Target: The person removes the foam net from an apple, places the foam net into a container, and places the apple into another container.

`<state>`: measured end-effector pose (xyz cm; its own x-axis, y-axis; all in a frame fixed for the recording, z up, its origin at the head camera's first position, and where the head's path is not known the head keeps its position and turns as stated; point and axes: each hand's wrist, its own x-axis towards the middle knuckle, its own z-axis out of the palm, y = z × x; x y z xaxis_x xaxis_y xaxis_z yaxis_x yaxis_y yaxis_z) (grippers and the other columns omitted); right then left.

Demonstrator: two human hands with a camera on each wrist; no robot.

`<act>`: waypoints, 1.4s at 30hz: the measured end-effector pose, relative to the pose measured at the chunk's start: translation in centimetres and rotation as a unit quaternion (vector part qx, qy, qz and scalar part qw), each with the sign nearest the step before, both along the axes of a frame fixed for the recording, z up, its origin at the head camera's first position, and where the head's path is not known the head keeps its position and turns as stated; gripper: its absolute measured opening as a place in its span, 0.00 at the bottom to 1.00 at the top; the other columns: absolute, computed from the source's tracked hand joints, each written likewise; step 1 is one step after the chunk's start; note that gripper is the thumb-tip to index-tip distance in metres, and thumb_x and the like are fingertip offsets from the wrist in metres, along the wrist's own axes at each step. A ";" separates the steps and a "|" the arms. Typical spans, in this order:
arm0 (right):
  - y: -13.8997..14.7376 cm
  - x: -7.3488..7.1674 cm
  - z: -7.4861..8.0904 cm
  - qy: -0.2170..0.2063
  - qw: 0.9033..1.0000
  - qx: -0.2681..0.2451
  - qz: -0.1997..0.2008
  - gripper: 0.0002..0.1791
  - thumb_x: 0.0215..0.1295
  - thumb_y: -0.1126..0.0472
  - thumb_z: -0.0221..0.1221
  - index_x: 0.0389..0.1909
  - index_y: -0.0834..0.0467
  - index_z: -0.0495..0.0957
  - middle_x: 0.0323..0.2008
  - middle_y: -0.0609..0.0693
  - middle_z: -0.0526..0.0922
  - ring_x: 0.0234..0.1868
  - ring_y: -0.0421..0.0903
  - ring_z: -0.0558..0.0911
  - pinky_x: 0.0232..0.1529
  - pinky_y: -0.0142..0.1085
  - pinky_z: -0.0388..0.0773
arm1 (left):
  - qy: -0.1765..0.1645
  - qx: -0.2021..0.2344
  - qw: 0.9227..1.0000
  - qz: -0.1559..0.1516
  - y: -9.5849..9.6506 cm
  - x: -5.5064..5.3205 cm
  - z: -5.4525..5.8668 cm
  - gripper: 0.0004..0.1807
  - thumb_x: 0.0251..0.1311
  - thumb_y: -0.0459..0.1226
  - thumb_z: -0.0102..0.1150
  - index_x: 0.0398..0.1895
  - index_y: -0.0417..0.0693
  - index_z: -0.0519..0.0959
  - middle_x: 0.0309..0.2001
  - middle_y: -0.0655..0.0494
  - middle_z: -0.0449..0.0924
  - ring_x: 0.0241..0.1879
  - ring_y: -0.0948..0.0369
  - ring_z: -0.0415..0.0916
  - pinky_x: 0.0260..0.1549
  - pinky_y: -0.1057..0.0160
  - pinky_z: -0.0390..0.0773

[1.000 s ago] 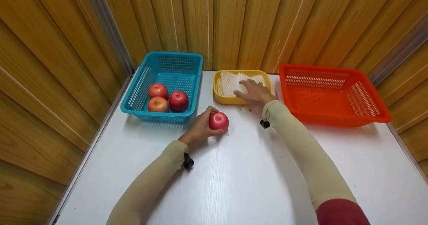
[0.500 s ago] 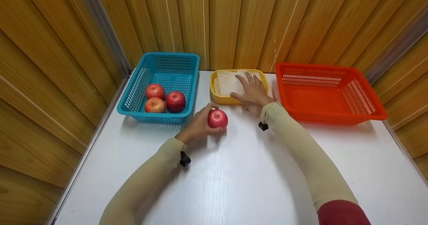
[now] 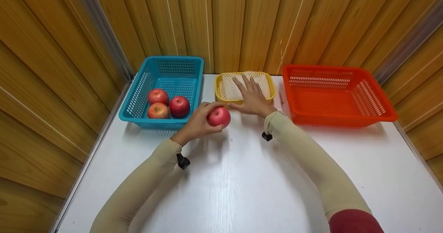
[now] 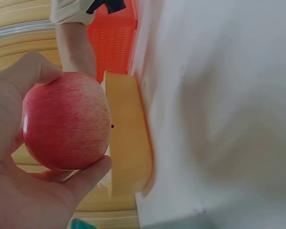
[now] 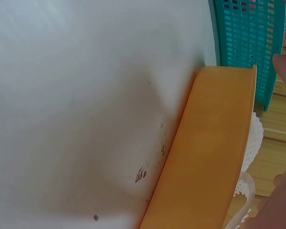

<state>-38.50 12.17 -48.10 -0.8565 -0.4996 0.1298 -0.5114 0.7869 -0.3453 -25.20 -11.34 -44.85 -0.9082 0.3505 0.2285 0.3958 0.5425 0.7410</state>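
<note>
My left hand [image 3: 199, 121] grips a red apple [image 3: 220, 117], thumb and fingers curled round its sides; the left wrist view shows the apple [image 4: 69, 121] large, held in front of the yellow tub. The right hand [image 3: 251, 99] has its fingers spread over the white foam fruit nets [image 3: 230, 87] in the small yellow tub [image 3: 272, 91]. From the right wrist, the tub's side wall [image 5: 200, 152] fills much of the view, with white netting [image 5: 253, 143] sticking up past its rim. The right palm hides part of the netting.
A blue basket [image 3: 126, 113] stands at the left with three apples [image 3: 179, 106] in its near part. To the right of the tub is a red-orange basket [image 3: 346, 119]. Behind them all rises a wood-panelled wall [image 3: 228, 25]; the white tabletop [image 3: 221, 191] spreads in front.
The left hand has lifted the apple and brought it closer to the yellow tub. The right hand's fingers have straightened and spread over the netting, its thumb now near the apple.
</note>
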 end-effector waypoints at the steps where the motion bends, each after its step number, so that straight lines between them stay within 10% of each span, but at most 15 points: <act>1: -0.2 0.2 0.0 0.000 1.000 -0.003 0.001 0.59 0.60 0.22 0.55 0.84 0.38 0.38 0.83 0.57 0.34 0.81 0.64 0.36 0.78 0.59 0.35 | 0.003 -0.001 1.000 0.006 -0.2 0.0 0.3 0.42 0.49 0.41 0.80 0.70 0.55 0.73 0.61 0.50 0.74 0.63 0.53 0.69 0.52 0.53 0.83; 12: -2.0 1.8 0.3 -0.023 0.999 -0.046 0.018 0.59 0.58 0.22 0.57 0.83 0.37 0.39 0.83 0.51 0.34 0.82 0.60 0.34 0.78 0.60 0.36 | 0.035 0.005 0.998 0.061 -3.0 -0.7 4.4 0.41 0.52 0.44 0.79 0.71 0.55 0.73 0.66 0.52 0.75 0.65 0.52 0.69 0.52 0.49 0.83; 29: -5.0 4.1 0.4 -0.045 0.994 -0.074 0.073 0.59 0.57 0.20 0.56 0.83 0.34 0.37 0.83 0.49 0.36 0.82 0.55 0.38 0.79 0.55 0.37 | -0.028 -0.007 0.989 0.142 -6.9 -3.4 6.2 0.42 0.52 0.43 0.80 0.70 0.55 0.70 0.67 0.52 0.74 0.66 0.50 0.68 0.52 0.47 0.83; 42: -7.4 5.7 0.4 -0.012 0.991 -0.081 0.104 0.61 0.59 0.22 0.57 0.83 0.48 0.42 0.83 0.47 0.40 0.82 0.51 0.44 0.80 0.47 0.39 | -0.053 -0.052 0.989 0.129 -9.2 -6.1 8.5 0.41 0.53 0.40 0.79 0.70 0.49 0.70 0.65 0.45 0.75 0.63 0.46 0.70 0.53 0.44 0.82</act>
